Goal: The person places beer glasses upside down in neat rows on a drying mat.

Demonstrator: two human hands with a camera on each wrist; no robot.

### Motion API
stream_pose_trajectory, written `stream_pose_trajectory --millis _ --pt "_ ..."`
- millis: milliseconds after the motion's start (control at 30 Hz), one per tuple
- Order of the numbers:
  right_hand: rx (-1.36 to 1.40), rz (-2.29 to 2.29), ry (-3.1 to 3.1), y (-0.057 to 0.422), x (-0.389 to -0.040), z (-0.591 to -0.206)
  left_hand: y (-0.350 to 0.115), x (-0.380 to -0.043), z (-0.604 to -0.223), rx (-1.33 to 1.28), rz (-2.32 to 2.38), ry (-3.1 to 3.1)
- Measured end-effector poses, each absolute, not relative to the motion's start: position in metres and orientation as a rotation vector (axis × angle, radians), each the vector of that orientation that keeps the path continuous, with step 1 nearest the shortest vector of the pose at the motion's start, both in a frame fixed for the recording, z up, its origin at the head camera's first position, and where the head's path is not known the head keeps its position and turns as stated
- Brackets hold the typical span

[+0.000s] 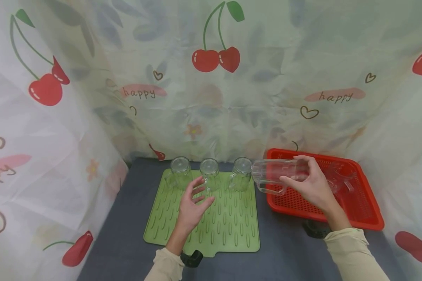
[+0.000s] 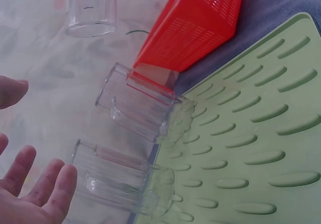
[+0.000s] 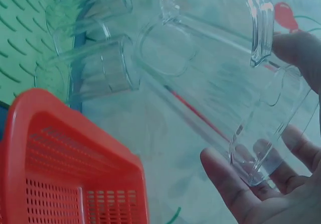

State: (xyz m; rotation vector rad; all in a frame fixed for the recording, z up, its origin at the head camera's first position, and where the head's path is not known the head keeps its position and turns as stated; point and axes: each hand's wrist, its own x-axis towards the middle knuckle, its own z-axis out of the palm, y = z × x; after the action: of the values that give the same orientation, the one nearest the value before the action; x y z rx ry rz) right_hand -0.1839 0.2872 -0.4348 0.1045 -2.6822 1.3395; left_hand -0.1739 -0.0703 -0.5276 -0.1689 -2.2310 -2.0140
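My right hand (image 1: 314, 187) grips a clear glass mug (image 1: 272, 169) by one end, thumb in front and fingers around the far side. The mug lies sideways in the air, its handle (image 1: 272, 190) pointing down, over the basket's left side. My left hand (image 1: 192, 208) hangs over the green drying mat (image 1: 225, 230), fingers spread and holding nothing. Along the mat's back edge, three glass mugs stand upside down: a left one (image 1: 181, 171), a middle one (image 1: 210, 173) partly behind my left fingertips, and a right one (image 1: 241, 173), which is close to the held mug.
A red plastic basket (image 1: 367, 195) stands right of the mat, with clear glassware (image 1: 341, 177) inside, partly hidden by my right hand. Dark grey cloth (image 1: 123, 234) covers the table. A cherry-printed curtain (image 1: 228, 105) closes off the back and sides.
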Motion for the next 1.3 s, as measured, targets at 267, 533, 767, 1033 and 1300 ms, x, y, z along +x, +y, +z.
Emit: stream_pose_trajectory --millis 267,533,767,1033,1300 --pt "0.188 1.474 -2.661 0.274 -0.178 -0.438 -0.069 -0.176 -0.521 -0.259 -2.072 -2.216" --pt "0.329 1.593 -2.624 0.262 -0.174 -0.443 -0.07 -0.175 -0.519 -0.349 -2.065 -2.256" --pt "0.45 1.707 -2.583 0.249 -0.171 -0.442 -0.069 -0.175 -0.513 -0.44 -2.099 -2.236" --pt "0.6 1.843 -2.488 0.233 -0.165 -0.441 -0.069 -0.173 -0.504 -0.6 -2.137 -2.211" --pt "0.678 2.025 -2.448 0.219 -0.161 -0.446 -0.065 -0.168 -0.495 -0.743 -2.144 -2.15"
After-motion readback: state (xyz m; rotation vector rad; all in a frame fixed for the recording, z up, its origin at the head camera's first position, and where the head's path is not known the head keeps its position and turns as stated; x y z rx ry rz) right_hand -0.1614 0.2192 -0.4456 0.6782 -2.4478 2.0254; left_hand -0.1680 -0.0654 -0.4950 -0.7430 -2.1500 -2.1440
